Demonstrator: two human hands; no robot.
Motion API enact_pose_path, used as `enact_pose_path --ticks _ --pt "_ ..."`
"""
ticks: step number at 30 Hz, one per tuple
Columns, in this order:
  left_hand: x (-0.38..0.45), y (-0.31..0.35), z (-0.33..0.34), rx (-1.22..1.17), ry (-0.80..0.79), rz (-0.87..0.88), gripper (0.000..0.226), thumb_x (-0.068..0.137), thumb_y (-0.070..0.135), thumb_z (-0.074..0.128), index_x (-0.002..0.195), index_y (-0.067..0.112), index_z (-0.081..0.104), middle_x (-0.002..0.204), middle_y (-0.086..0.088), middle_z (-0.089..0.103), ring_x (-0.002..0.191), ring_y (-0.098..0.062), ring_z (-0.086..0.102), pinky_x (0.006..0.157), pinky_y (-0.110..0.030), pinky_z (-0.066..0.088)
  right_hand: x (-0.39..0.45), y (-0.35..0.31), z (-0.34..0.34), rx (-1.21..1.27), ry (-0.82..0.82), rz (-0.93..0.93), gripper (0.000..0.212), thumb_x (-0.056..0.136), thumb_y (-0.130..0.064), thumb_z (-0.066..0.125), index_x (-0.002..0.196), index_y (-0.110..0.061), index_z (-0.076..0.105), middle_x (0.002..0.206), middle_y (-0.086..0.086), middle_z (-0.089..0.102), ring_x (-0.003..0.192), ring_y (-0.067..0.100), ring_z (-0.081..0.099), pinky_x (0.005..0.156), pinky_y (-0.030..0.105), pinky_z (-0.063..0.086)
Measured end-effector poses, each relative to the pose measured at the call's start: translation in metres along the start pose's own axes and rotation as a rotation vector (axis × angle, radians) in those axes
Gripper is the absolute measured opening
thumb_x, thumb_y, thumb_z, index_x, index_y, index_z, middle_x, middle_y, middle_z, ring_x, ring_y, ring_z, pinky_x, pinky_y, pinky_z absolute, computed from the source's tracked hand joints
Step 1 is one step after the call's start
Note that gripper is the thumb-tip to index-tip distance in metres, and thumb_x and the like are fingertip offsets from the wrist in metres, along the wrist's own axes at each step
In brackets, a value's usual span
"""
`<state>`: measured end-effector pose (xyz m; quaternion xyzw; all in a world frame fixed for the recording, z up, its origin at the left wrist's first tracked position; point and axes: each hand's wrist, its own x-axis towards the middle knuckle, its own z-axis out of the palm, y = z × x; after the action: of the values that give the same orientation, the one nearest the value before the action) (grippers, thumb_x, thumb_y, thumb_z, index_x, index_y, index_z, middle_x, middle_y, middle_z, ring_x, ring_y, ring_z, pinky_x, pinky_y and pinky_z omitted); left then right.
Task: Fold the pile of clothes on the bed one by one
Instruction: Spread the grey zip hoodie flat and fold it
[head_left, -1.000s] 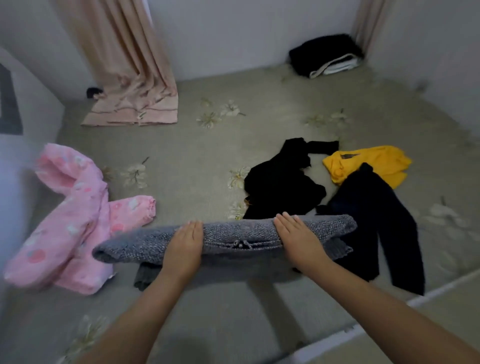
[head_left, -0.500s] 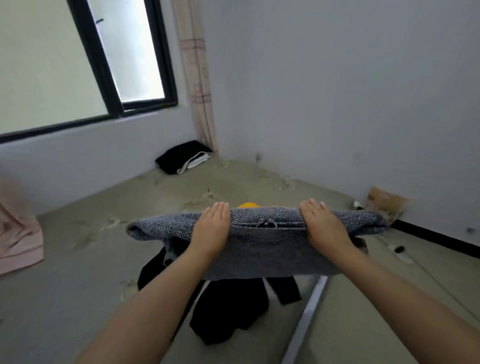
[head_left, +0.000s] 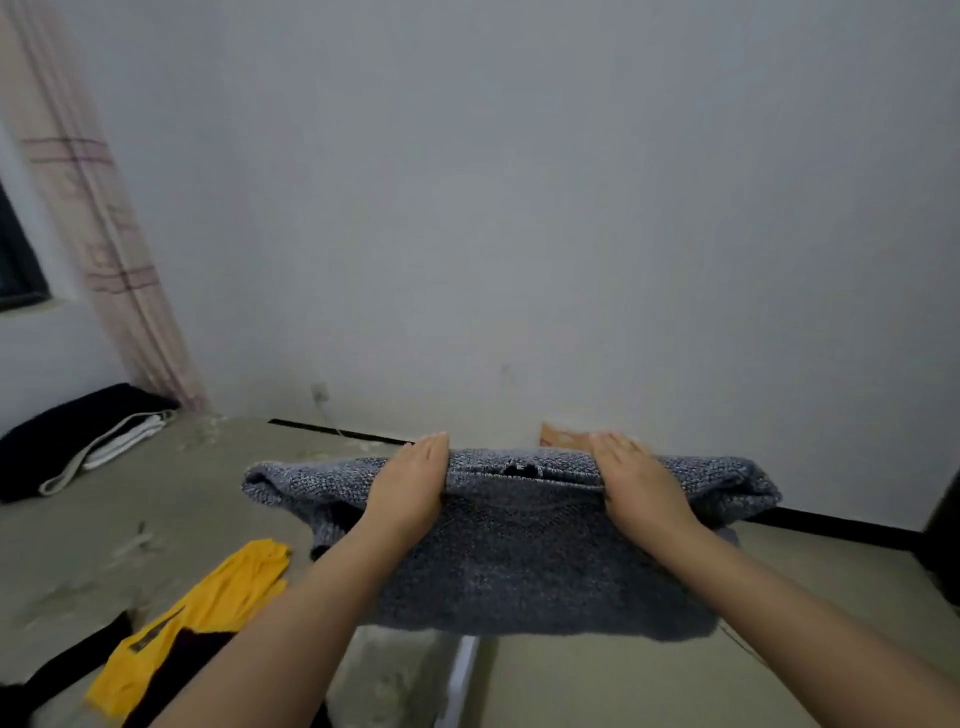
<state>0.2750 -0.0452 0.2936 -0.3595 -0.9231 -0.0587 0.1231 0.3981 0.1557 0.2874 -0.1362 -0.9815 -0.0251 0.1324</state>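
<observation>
**Grey sweater held up, folded over both hands**

The wall (head_left: 519, 208) ahead fills most of the view, pale and bare, with a dark strip along its foot. Below it lies the bed (head_left: 171, 509), covered in a dull olive sheet, its edge running down near the bottom middle.

A striped pink curtain (head_left: 98, 249) hangs at the left, beside a dark window frame. Under it, at the far left corner of the bed, sits a black bundle (head_left: 57, 441) with a white piece tucked against it.

The grey knitted sweater (head_left: 519, 561) is off the bed, held up in the air in front of the person, folded over so its top edge forms a thick roll and the rest hangs down. The left hand (head_left: 410, 483) lies over the roll with fingers straight and together; the right hand (head_left: 636, 486) does the same further along. Whether the thumbs clasp it underneath is hidden.

A yellow garment (head_left: 208, 613) lies on the bed at lower left, partly overlapped by black clothing (head_left: 78, 670).

A small brown object (head_left: 563, 435) shows just behind the sweater, against the wall.
</observation>
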Motion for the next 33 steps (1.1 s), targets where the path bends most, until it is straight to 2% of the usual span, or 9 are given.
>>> enact_pose_path --ticks 3,6,12,18,21,23,26,30,33 --pt "0.058 0.016 0.02 0.006 -0.028 0.004 0.06 0.088 -0.003 0.04 0.142 0.007 0.019 0.148 -0.008 0.029 0.134 -0.021 0.029 0.105 -0.028 0.026 0.047 0.042 0.01 -0.055 -0.023 -0.017 0.066 0.087 0.003 0.037 0.146 -0.006 0.007 0.155 0.01 0.011 0.143 0.018 0.01 0.116 0.028 0.0" --pt "0.12 0.011 0.037 0.092 -0.055 0.094 0.054 0.087 -0.001 0.04 0.138 0.007 0.026 0.143 -0.01 0.036 0.129 -0.022 0.035 0.104 -0.029 0.028 0.106 0.075 0.018 -0.083 -0.039 -0.03 0.064 0.088 0.001 0.037 0.146 -0.006 0.011 0.154 0.01 0.015 0.142 0.017 0.014 0.115 0.026 0.002" --pt "0.272 -0.014 0.049 0.173 0.017 0.197 0.066 0.088 -0.003 0.037 0.146 0.007 0.009 0.154 -0.009 0.018 0.141 -0.018 0.019 0.114 -0.026 0.012 0.242 0.118 0.025 -0.097 -0.033 0.016 0.055 0.088 -0.001 0.041 0.141 -0.005 0.024 0.149 0.008 0.029 0.135 0.019 0.029 0.11 0.028 0.019" --pt "0.406 -0.024 0.071 0.173 0.057 0.295 0.067 0.087 -0.004 0.037 0.146 0.007 0.008 0.153 -0.009 0.018 0.141 -0.018 0.019 0.114 -0.026 0.01 0.342 0.163 0.047 -0.085 -0.024 0.117 0.059 0.089 -0.001 0.04 0.144 -0.008 0.019 0.152 0.008 0.023 0.138 0.018 0.025 0.112 0.027 0.018" --pt "0.471 -0.021 0.086 0.185 0.056 0.326 0.066 0.088 -0.004 0.036 0.146 0.006 0.007 0.154 -0.01 0.016 0.141 -0.019 0.017 0.114 -0.027 0.01 0.397 0.192 0.059 -0.073 -0.007 0.204 0.057 0.088 0.0 0.041 0.142 -0.007 0.023 0.15 0.009 0.029 0.135 0.021 0.031 0.109 0.031 0.025" --pt "0.514 -0.016 0.099 0.177 0.049 0.325 0.064 0.089 -0.003 0.036 0.146 0.006 0.008 0.154 -0.01 0.017 0.141 -0.02 0.017 0.114 -0.028 0.011 0.437 0.214 0.068 -0.057 -0.007 0.242 0.054 0.088 0.001 0.041 0.14 -0.006 0.026 0.146 0.01 0.034 0.131 0.024 0.035 0.106 0.034 0.031" --pt "0.574 -0.012 0.127 0.176 0.031 0.299 0.063 0.089 -0.002 0.038 0.145 0.006 0.011 0.153 -0.011 0.019 0.141 -0.02 0.018 0.114 -0.028 0.011 0.499 0.251 0.09 -0.085 -0.017 0.2 0.049 0.088 0.001 0.042 0.136 -0.005 0.031 0.14 0.012 0.04 0.125 0.027 0.041 0.1 0.036 0.036" --pt "0.656 -0.014 0.168 0.206 0.011 0.244 0.059 0.088 -0.002 0.038 0.143 0.005 0.017 0.152 -0.01 0.023 0.14 -0.019 0.021 0.113 -0.028 0.014 0.585 0.302 0.133 -0.078 -0.034 0.137 0.043 0.089 -0.003 0.042 0.13 -0.009 0.036 0.131 0.009 0.047 0.116 0.026 0.046 0.084 0.035 0.042" --pt "0.715 -0.023 0.188 0.213 -0.018 0.16 0.06 0.088 -0.003 0.038 0.143 0.006 0.016 0.152 -0.01 0.021 0.14 -0.02 0.02 0.114 -0.028 0.013 0.657 0.324 0.156 -0.066 -0.038 0.037 0.048 0.09 -0.004 0.041 0.136 -0.009 0.03 0.137 0.008 0.043 0.122 0.024 0.043 0.094 0.033 0.04"
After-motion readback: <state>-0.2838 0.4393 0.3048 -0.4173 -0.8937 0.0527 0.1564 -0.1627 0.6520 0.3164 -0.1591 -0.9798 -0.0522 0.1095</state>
